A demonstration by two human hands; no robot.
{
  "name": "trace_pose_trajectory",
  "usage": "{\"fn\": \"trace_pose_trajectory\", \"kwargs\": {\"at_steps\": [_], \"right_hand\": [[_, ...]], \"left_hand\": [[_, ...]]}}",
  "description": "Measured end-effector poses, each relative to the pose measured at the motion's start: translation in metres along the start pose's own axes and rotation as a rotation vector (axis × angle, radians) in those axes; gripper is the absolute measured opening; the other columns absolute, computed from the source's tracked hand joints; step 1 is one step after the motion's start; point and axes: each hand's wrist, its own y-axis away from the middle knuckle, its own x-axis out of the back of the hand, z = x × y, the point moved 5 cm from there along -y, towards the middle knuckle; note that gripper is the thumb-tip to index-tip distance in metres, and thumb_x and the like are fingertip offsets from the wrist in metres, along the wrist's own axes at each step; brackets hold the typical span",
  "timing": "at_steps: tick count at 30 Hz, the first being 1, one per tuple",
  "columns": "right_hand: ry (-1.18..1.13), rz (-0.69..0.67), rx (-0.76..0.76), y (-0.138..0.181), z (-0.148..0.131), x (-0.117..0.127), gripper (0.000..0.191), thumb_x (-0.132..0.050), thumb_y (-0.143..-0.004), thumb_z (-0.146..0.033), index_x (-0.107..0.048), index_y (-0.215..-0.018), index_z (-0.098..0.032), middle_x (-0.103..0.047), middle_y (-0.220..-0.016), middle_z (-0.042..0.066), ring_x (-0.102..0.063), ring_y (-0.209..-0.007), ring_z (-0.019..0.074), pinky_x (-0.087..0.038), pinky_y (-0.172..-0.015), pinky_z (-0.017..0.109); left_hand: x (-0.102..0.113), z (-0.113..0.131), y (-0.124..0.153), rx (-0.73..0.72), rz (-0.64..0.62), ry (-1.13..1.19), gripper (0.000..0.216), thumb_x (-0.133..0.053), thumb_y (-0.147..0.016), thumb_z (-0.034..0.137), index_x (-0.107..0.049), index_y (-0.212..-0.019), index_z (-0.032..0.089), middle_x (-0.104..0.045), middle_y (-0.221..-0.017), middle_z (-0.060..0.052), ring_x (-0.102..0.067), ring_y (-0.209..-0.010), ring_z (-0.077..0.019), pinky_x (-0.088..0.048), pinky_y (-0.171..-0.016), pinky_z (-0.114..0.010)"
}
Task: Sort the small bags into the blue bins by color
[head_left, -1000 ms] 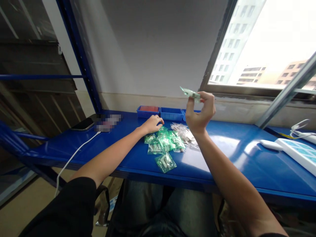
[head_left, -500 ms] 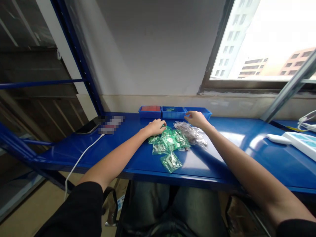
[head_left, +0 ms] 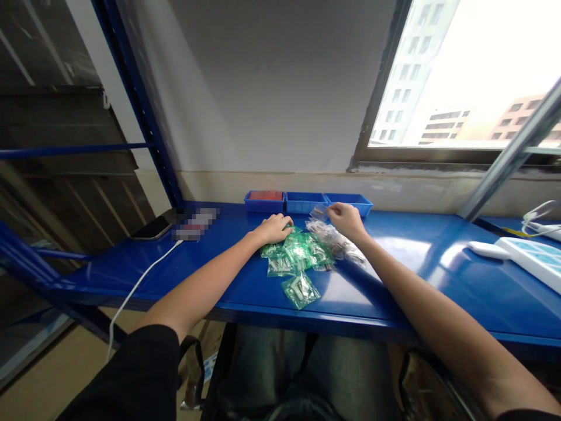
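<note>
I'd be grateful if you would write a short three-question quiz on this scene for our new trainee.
1. Multiple choice: what is the right hand holding?
A) a phone
B) a clear packet
C) a white cable

2. True or false: a green packet lies nearer the front edge of the blue table than the left hand is.

3. Fill in the blank: of the three blue bins in a row, seen from the wearer's side, the ____ one holds something red.

Key: 1. B; 2. True; 3. left
</note>
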Motion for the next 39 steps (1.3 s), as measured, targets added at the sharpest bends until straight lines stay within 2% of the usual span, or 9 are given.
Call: {"fn": "trace_pose_trajectory", "kwargs": {"at_steps": [2,5,9,14,18,22,28,39], "right_hand": [[-0.178,0.02,-0.022,0.001,-0.006,0.002,0.025,-0.05,-0.074,-0.031,-0.068,-0.073,-0.014,-0.06,-0.059,0.003,-0.053,-0.059,0.0156,-0.038,-0.057,0.027],[-0.425,-0.035,-0.065,0.005,-0.016,-0.003,0.026,-0.054,-0.071,-0.036,-0.066,-0.073,-0.014,-0.055,-0.052,0.0,-0.048,-0.051,0.0126,-0.035,-0.05,0.025],[-0.569,-0.137,-0.101,0.011,-0.023,-0.013,0.023,-0.057,-0.069,-0.036,-0.063,-0.068,-0.014,-0.052,-0.049,-0.002,-0.045,-0.048,0.0104,-0.034,-0.048,0.024],[-0.542,-0.167,-0.082,0.014,-0.024,-0.013,0.023,-0.057,-0.07,-0.038,-0.062,-0.067,-0.015,-0.051,-0.051,-0.001,-0.044,-0.05,0.0109,-0.033,-0.05,0.025],[-0.406,-0.076,0.071,0.016,-0.033,-0.006,0.021,-0.057,-0.07,-0.036,-0.062,-0.065,-0.016,-0.059,-0.066,0.003,-0.051,-0.064,0.0142,-0.039,-0.061,0.027],[-0.37,-0.137,0.168,0.023,-0.047,-0.009,0.017,-0.054,-0.072,-0.031,-0.063,-0.069,-0.017,-0.064,-0.07,0.004,-0.055,-0.066,0.0149,-0.042,-0.064,0.028],[-0.29,-0.079,0.161,0.027,-0.05,-0.009,0.015,-0.052,-0.071,-0.025,-0.063,-0.068,-0.016,-0.065,-0.065,0.004,-0.056,-0.062,0.0142,-0.041,-0.061,0.026],[-0.266,-0.091,0.144,0.027,-0.05,-0.008,0.011,-0.053,-0.068,-0.023,-0.06,-0.065,-0.016,-0.063,-0.064,0.003,-0.055,-0.061,0.0139,-0.041,-0.059,0.026]], "left_hand": [[-0.001,-0.003,-0.002,-0.013,0.054,0.062,0.031,-0.044,-0.084,0.035,-0.06,-0.106,0.021,-0.058,-0.106,-0.01,-0.052,-0.103,-0.0261,-0.042,-0.087,-0.038],[0.005,0.0,-0.003,-0.071,0.187,0.23,0.026,-0.044,-0.084,0.031,-0.065,-0.092,0.017,-0.063,-0.1,-0.008,-0.056,-0.099,-0.0226,-0.04,-0.09,-0.035],[0.019,0.018,0.001,-0.157,0.336,0.56,0.031,-0.043,-0.087,0.038,-0.064,-0.09,0.015,-0.066,-0.094,-0.007,-0.06,-0.09,-0.0192,-0.044,-0.083,-0.031],[0.022,0.028,0.002,-0.128,0.358,0.723,0.023,-0.055,-0.079,0.034,-0.062,-0.086,0.013,-0.067,-0.08,-0.007,-0.061,-0.076,-0.0176,-0.046,-0.07,-0.029],[0.018,0.023,0.0,-0.106,0.36,0.839,0.019,-0.057,-0.078,0.029,-0.061,-0.083,0.012,-0.065,-0.073,-0.006,-0.06,-0.07,-0.0153,-0.045,-0.067,-0.027],[0.018,0.021,-0.001,-0.126,0.37,0.935,0.019,-0.058,-0.078,0.031,-0.06,-0.079,0.012,-0.064,-0.071,-0.005,-0.059,-0.068,-0.014,-0.044,-0.067,-0.026],[0.02,0.026,0.002,-0.141,0.362,0.884,0.018,-0.058,-0.077,0.03,-0.059,-0.075,0.013,-0.064,-0.07,-0.004,-0.058,-0.068,-0.0139,-0.044,-0.066,-0.026],[0.021,0.035,0.006,-0.143,0.356,0.787,0.022,-0.056,-0.078,0.034,-0.061,-0.075,0.013,-0.066,-0.074,-0.005,-0.06,-0.071,-0.0153,-0.044,-0.063,-0.025]]}}
